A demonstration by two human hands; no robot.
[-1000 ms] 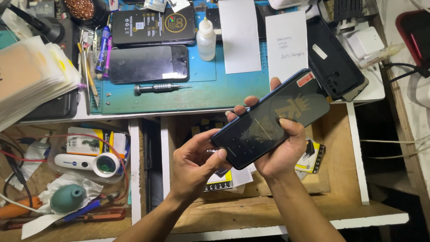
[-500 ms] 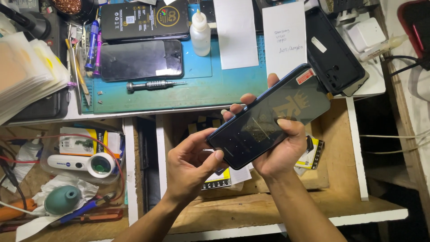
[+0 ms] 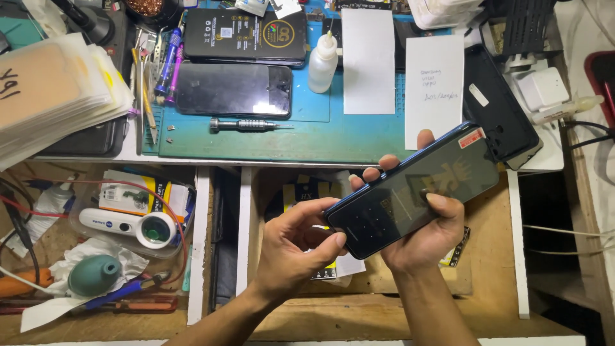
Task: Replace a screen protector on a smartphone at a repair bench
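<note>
1. Over the open drawer (image 3: 378,301), below the bench (image 3: 269,144) edge: dark phone (image 3: 416,189) held face-up in both hands, tilted, top end raised toward the far right. Same spot as a second ago and half a second ago; shifted only slightly in view.
2. Right hand (image 3: 426,234) cupped under the phone, thumb laid across the glass, fingers (image 3: 387,163) wrapped over the far edge. Gripping firmly; hold unchanged across the earlier views.
3. Left hand (image 3: 298,247) at the lower-left corner, thumb and forefinger pinched on that corner. Sat a touch lower against the edge a second ago; since then crept up onto the corner itself. Closed on the phone, not open.
4. Small red tab (image 3: 472,137) stuck near the phone's top right corner, untouched, present in all three views.
5. Read of the change: minor. Grip settled, left fingertips working the corner, likely pressing or checking the screen edge rather than lifting anything. Cannot tell whether a film was being pulled.
6. Bench items apart from the hands and not moved: second dark phone (image 3: 234,90) lying flat on the green mat (image 3: 320,138), screwdriver (image 3: 246,125) just below it, white squeeze bottle (image 3: 322,63) upright, two white paper sheets (image 3: 368,61), black case (image 3: 503,106) at the right.
</note>
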